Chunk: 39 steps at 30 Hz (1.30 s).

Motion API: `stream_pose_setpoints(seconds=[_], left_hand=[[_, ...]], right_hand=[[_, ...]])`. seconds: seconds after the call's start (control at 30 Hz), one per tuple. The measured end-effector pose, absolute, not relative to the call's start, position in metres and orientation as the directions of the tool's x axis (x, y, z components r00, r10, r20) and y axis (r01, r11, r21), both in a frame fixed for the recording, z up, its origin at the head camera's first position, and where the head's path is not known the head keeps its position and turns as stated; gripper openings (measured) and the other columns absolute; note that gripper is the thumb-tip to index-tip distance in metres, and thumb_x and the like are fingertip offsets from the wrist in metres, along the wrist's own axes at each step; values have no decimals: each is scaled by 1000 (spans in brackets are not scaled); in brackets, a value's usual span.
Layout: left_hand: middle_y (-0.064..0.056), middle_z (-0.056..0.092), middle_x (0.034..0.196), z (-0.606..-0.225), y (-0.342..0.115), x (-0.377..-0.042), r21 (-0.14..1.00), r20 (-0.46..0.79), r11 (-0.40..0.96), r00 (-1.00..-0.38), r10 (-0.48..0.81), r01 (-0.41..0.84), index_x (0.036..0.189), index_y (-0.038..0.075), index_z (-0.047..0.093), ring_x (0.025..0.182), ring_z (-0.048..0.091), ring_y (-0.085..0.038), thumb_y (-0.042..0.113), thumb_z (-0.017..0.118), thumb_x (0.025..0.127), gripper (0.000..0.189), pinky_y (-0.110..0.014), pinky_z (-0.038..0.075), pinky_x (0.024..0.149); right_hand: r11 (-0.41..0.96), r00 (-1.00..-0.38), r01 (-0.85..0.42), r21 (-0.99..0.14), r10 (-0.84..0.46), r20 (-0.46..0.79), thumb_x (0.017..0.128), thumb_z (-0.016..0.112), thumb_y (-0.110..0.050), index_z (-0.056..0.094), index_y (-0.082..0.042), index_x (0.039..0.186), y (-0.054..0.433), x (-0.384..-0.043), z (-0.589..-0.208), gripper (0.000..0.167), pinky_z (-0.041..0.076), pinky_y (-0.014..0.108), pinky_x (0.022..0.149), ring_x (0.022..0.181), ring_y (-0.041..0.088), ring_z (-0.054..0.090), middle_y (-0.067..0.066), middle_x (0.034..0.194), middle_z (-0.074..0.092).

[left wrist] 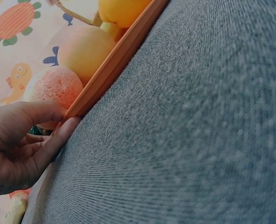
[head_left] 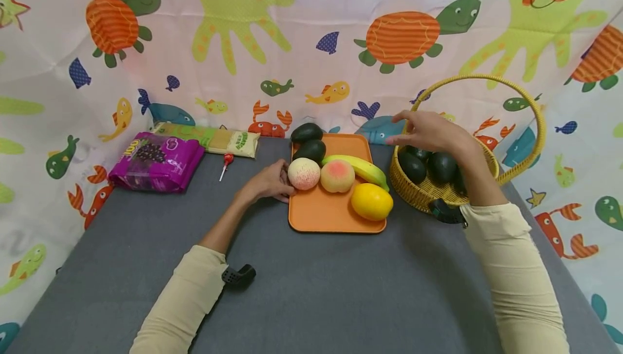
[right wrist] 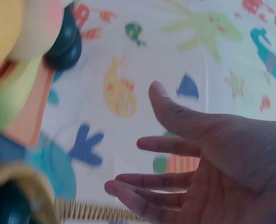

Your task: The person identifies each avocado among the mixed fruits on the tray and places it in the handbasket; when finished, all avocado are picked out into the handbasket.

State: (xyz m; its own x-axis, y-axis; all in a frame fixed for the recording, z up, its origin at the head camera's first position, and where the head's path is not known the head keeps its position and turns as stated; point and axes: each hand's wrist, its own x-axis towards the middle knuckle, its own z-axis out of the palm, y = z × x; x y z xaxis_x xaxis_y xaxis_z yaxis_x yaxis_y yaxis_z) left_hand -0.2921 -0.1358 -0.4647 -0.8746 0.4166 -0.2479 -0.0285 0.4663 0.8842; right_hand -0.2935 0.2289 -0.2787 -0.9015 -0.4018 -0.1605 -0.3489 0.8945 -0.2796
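My left hand pinches the left rim of an orange tray, thumb above and fingers at its side in the left wrist view. On the tray lie a speckled peach, a smoother peach, a banana, a yellow lemon-like fruit and two dark green avocados. The speckled peach sits right beside my left fingers. My right hand hovers over a wicker basket, fingers spread and holding nothing. Several dark avocados are inside the basket.
A purple grape-picture bag, a long yellow-green packet and a red lollipop lie on the grey table to the left. The basket's tall handle arches up at the right. A sea-animal cloth hangs behind.
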Motion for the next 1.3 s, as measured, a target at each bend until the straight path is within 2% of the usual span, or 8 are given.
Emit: stream_pose_setpoints(seconds=[0.07, 0.23, 0.33, 0.57, 0.8, 0.97, 1.07, 1.3], left_hand=[[-18, 59, 105, -465, -136, -292, 883, -250, 468, -873, 418, -29, 139, -3, 39, 74, 69, -16, 5, 77, 87, 64, -31, 68, 69], [-17, 59, 106, -467, -136, -293, 883, -257, 467, -873, 414, -38, 139, -2, 40, 74, 69, -16, 6, 78, 87, 65, -31, 68, 69], [-17, 59, 106, -466, -135, -293, 885, -259, 463, -874, 411, -44, 139, -1, 39, 73, 69, -16, 5, 77, 87, 65, -31, 68, 69], [-15, 59, 103, -464, -136, -295, 885, -262, 464, -872, 413, -46, 138, -1, 39, 72, 68, -16, 4, 76, 87, 63, -31, 68, 69], [-15, 59, 102, -464, -139, -296, 878, -280, 475, -872, 401, -63, 139, 0, 39, 72, 69, -16, 5, 76, 88, 63, -31, 68, 68], [-15, 60, 103, -464, -139, -295, 870, -283, 489, -874, 395, -61, 138, 0, 40, 70, 68, -15, 6, 77, 87, 63, -29, 68, 67], [-15, 60, 102, -464, -138, -295, 871, -278, 488, -873, 400, -54, 137, -1, 41, 68, 68, -14, 5, 77, 87, 62, -29, 67, 66], [-14, 61, 101, -465, -137, -295, 877, -267, 479, -873, 408, -44, 136, -1, 41, 67, 68, -14, 5, 76, 87, 61, -29, 67, 66]], right_hand=[[865, -877, -413, -285, -462, -130, 102, 68, -39, 54, 1, 145, 209, -299, -276, 60, 59, 55, 93, 111, 39, 64, 28, 132, 63], [812, -818, -526, -252, -564, -110, 102, 69, -31, 57, 1, 142, 163, -321, -279, 53, 54, 57, 108, 125, 42, 61, 26, 140, 63], [791, -783, -561, -244, -602, -155, 103, 66, -27, 56, 2, 143, 140, -336, -285, 50, 52, 57, 111, 130, 44, 58, 27, 140, 62], [756, -701, -619, -213, -654, -284, 103, 66, -24, 59, -1, 141, 100, -369, -305, 44, 56, 51, 105, 123, 40, 61, 25, 137, 63], [721, -614, -669, -179, -672, -414, 102, 68, -18, 60, -5, 144, 67, -386, -317, 44, 57, 51, 109, 131, 37, 60, 22, 143, 61], [781, -601, -596, -189, -590, -539, 103, 67, -18, 55, -13, 151, 52, -387, -323, 49, 58, 57, 107, 138, 38, 55, 21, 153, 51], [823, -605, -542, -171, -524, -600, 103, 66, -20, 53, -21, 153, 46, -387, -327, 52, 56, 58, 111, 142, 36, 51, 18, 156, 45], [829, -611, -546, -125, -495, -617, 99, 70, -16, 51, -26, 155, 39, -385, -337, 60, 60, 52, 107, 132, 34, 56, 14, 159, 42]])
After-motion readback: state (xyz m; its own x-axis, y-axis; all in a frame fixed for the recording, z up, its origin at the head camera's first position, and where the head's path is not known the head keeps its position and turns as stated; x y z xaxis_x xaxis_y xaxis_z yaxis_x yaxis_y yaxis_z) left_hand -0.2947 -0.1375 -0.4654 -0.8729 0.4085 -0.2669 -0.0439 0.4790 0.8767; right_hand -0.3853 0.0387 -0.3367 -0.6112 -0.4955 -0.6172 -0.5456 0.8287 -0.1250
